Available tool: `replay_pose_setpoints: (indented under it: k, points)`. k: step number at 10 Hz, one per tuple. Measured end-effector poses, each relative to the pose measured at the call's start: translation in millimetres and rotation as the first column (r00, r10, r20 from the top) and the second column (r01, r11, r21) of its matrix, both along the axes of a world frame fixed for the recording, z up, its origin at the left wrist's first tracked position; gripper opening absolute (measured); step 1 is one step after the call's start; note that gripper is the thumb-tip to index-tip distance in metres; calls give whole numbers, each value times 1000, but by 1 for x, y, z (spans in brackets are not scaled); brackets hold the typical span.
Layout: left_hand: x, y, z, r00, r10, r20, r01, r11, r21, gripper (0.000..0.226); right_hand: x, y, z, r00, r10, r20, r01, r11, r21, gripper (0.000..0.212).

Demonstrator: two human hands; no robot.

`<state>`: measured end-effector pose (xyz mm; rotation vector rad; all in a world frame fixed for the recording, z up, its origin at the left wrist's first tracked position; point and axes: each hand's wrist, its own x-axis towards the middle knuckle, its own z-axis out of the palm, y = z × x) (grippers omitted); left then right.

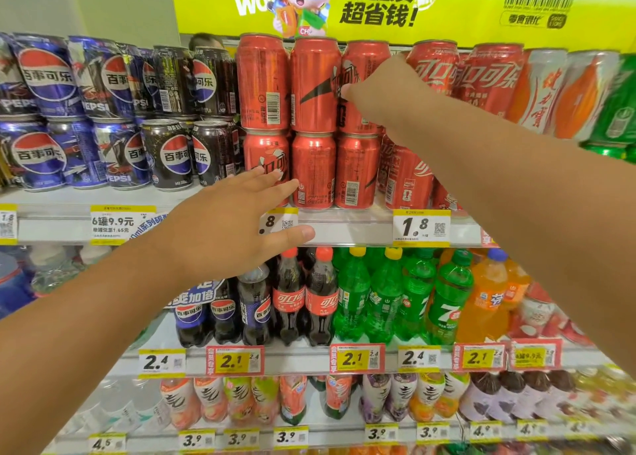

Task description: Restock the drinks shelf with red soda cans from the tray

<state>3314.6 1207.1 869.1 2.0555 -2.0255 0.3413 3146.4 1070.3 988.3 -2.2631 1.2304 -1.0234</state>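
Note:
Red soda cans stand two high on the top drinks shelf (347,225). In the upper row, my right hand (382,93) is wrapped around the right side of the third red soda can (361,64), thumb on its front. That can sits on a lower can (358,170), next to two other upper cans (315,83). My left hand (227,227) is open with fingers spread. Its fingertips rest on the lower-left red can (266,151), by the shelf's front edge. No tray is in view.
Blue and black Pepsi cans (44,76) fill the shelf to the left. More red cans (488,76), white-orange cans (543,90) and green cans (616,110) stand to the right. Bottles (351,299) fill the shelves below. A yellow banner (447,3) hangs just above the cans.

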Motion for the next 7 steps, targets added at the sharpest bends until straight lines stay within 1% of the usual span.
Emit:
replay_pose_setpoints:
  k: [2, 3, 4, 5, 6, 7]
  points:
    - [1, -1, 0, 1000, -10, -15, 11, 1000, 15, 102, -3, 0, -15, 995, -9, 96, 13, 999, -41, 39]
    - [6, -4, -4, 999, -7, -49, 8, 1000, 25, 101, -8, 17, -38, 983, -78, 165, 98, 989, -112, 45]
    - [9, -4, -12, 999, -14, -39, 15, 999, 30, 98, -17, 40, -92, 992, 11, 125, 28, 952, -305, 56]
    - [12, -2, -14, 1000, -15, -27, 16, 999, 36, 103, -24, 48, -131, 990, 75, -121, -104, 959, -263, 63]
    - [13, 8, -15, 999, -29, -39, 30, 999, 16, 110, -32, 47, -140, 960, 107, -257, -162, 966, -202, 72]
    - [10, 18, -16, 1000, -19, -7, 19, 1000, -11, 114, -41, 50, -138, 930, 103, -352, -200, 947, -252, 77]
